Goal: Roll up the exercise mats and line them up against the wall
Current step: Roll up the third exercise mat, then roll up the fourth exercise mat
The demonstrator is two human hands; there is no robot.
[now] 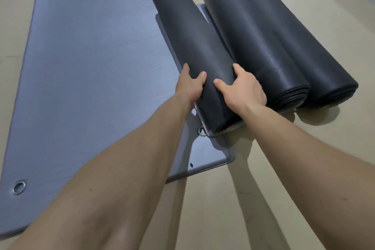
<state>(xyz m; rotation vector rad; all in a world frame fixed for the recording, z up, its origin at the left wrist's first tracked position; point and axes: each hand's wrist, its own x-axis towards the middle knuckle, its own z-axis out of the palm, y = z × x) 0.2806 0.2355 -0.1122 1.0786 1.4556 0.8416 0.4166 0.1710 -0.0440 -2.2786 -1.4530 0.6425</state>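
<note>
On the tan floor [304, 168], just left of two finished rolls [284, 46], the third rolled mat [190, 46] runs lengthwise away from the person, its near end clasped by left hand [189, 85] and right hand [243, 87], each curled round one flank, beside the flat grey mat [91, 67].

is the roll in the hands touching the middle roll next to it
Cannot tell. In the head view the right hand fills the seam between the held roll and the middle roll; farther up they diverge.

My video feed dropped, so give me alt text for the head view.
Both hands, left hand and right hand, grip a partly rolled dark mat beside two finished rolls. A grey mat lies flat on the left.
</note>
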